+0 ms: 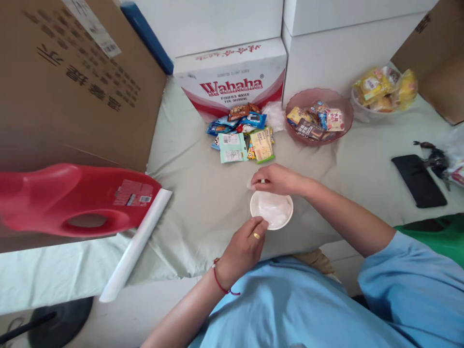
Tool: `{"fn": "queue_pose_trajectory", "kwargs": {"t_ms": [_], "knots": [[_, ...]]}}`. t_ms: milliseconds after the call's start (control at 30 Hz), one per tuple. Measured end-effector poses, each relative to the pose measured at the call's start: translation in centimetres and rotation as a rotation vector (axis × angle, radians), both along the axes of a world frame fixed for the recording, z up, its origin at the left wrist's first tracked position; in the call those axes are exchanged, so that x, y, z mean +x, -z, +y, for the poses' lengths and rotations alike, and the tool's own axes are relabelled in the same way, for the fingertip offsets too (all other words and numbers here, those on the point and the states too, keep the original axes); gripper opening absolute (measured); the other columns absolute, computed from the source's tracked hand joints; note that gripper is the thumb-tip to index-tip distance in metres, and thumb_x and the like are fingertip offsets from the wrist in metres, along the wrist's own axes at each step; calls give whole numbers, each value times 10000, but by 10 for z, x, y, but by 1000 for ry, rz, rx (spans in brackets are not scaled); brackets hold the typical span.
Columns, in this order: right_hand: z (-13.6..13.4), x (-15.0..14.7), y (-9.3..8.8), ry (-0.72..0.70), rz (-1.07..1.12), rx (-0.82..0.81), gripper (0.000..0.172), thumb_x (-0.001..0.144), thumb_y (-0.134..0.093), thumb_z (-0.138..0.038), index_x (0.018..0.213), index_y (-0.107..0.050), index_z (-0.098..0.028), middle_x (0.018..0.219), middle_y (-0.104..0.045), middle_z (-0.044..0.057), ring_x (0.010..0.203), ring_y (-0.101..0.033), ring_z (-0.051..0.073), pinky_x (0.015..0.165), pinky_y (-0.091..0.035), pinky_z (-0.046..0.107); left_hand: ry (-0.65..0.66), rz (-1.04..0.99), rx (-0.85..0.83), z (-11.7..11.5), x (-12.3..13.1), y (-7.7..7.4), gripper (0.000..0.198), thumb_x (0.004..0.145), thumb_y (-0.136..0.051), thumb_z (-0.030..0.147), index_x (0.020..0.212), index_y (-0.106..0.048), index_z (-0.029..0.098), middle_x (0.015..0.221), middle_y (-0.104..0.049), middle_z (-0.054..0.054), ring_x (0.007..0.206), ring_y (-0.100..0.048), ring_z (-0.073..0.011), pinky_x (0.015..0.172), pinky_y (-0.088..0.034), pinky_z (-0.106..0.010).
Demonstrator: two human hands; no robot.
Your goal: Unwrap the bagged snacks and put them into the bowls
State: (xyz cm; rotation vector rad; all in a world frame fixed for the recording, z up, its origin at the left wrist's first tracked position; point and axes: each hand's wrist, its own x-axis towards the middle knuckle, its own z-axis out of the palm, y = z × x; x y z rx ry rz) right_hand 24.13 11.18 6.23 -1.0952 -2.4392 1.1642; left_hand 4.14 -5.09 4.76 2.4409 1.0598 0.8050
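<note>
A small white bowl stands on the pale green cloth near the table's front edge. My left hand pinches its near rim, fingers closed; a gold ring and a red wrist string show. My right hand is curled over the far rim, fingers closed on a thin clear film that seems to lie across the bowl. Just behind lies a pile of snack packets.
A roll of clear wrap lies at the left beside a red jug and a big cardboard box. A Wahaha carton, a pink bowl of snacks, a clear bowl of yellow packets and a black phone stand around.
</note>
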Motion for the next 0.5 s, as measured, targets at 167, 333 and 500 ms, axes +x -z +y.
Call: {"fn": "queue_pose_trajectory", "kwargs": {"t_ms": [167, 333, 500], "knots": [[12, 17, 25, -28, 100, 125, 378, 903, -620, -142, 1248, -763, -199, 1271, -703, 91, 1146, -656, 200, 991, -501, 308, 65, -7, -56, -1, -6, 3, 264, 1066, -426, 139, 1224, -632, 187, 1053, -724, -89, 913, -699, -158, 775, -565, -241], [14, 31, 43, -61, -108, 166, 265, 887, -627, -121, 1080, -802, -167, 1164, -729, 110, 982, -685, 211, 920, -518, 321, 69, 2, -22, -3, -7, 4, 280, 1073, -431, 149, 1282, -613, 188, 1057, -732, -93, 884, -698, -161, 772, -570, -256], [-27, 50, -12, 207, 163, 375, 253, 1012, -541, -191, 1152, -750, -165, 1031, -735, 91, 902, -686, 183, 833, -518, 290, 45, -15, 51, -7, -7, 9, 385, 1042, -446, 89, 1402, -536, 188, 1082, -728, -101, 904, -706, -170, 766, -582, -260]]}}
